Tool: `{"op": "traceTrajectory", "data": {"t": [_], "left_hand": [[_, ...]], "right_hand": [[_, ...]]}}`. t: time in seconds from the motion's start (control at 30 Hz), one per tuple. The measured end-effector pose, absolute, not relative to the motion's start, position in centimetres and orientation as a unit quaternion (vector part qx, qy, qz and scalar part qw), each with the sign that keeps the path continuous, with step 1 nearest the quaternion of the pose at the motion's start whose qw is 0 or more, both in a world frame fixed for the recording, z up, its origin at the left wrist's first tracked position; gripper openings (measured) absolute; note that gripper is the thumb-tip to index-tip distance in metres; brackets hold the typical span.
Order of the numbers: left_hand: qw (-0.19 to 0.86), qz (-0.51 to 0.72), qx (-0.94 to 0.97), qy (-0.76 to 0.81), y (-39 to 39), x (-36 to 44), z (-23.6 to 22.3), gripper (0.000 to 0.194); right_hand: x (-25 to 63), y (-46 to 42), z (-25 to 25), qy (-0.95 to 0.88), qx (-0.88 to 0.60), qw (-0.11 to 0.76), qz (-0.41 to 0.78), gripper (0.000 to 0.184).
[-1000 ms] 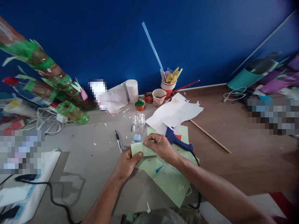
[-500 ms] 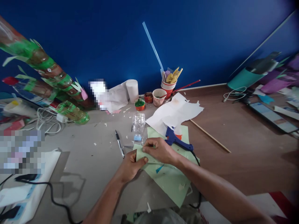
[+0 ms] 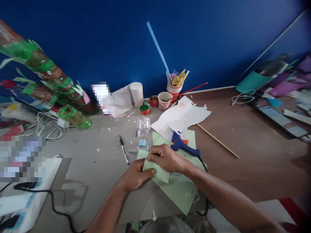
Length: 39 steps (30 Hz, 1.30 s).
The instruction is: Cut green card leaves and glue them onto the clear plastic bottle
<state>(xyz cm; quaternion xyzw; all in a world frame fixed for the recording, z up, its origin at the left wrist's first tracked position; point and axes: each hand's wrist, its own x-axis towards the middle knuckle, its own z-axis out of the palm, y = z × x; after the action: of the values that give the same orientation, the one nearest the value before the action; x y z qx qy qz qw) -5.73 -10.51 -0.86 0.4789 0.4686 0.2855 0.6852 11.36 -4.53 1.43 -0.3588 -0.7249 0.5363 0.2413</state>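
Both hands grip a small piece of pale green paper (image 3: 159, 173) above the desk. My left hand (image 3: 136, 174) is closed on its left side, thumb on top. My right hand (image 3: 166, 158) pinches its upper edge between thumb and fingers. Under the hands lies a larger green sheet (image 3: 179, 191). A blue glue gun (image 3: 186, 149) rests on that sheet, just beyond my right hand. A black-and-clear pen (image 3: 124, 149) lies left of the paper, and a clear plastic bottle (image 3: 143, 127) lies behind it.
Torn white paper (image 3: 182, 113) and a wooden stick (image 3: 217, 140) lie beyond the glue gun. Paint cups (image 3: 165, 101) stand by the blue wall. Painted bottle trunks (image 3: 55, 76) lean at left. A phone (image 3: 283, 121) and a teal bottle (image 3: 255, 79) lie at right.
The small green paper has been lowered and turned, its free end now hanging toward me. Both hands moved slightly down with it and still hold it.
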Motion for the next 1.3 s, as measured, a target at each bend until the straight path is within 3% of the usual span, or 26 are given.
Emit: {"op": "traceTrajectory", "data": {"t": [0.57, 0.8, 0.9, 1.07, 1.2, 1.3], "left_hand": [[0.691, 0.281, 0.468, 0.474, -10.3, -5.6, 0.2, 0.043], [0.694, 0.334, 0.419, 0.480, -10.3, -5.8, -0.1, 0.040], [0.690, 0.406, 0.363, 0.477, -10.1, -6.2, -0.5, 0.036], [0.666, 0.504, 0.310, 0.453, -9.8, -6.4, -0.9, 0.036], [0.658, 0.485, 0.356, 0.453, -10.0, -5.8, -1.5, 0.037], [0.637, 0.444, 0.368, 0.511, -10.3, -5.5, -2.1, 0.034]], "right_hand": [[10.5, -4.6, 1.2, -0.678, -0.389, 0.275, 0.560, 0.025], [11.3, -4.1, 1.3, -0.682, -0.350, 0.268, 0.584, 0.044], [11.5, -3.9, 1.2, -0.666, -0.361, 0.268, 0.595, 0.040], [10.7, -4.2, 0.8, -0.602, -0.433, 0.339, 0.579, 0.032], [10.0, -5.1, 0.5, -0.597, -0.439, 0.390, 0.546, 0.034], [9.8, -5.8, 0.3, -0.643, -0.430, 0.367, 0.518, 0.027]]}}
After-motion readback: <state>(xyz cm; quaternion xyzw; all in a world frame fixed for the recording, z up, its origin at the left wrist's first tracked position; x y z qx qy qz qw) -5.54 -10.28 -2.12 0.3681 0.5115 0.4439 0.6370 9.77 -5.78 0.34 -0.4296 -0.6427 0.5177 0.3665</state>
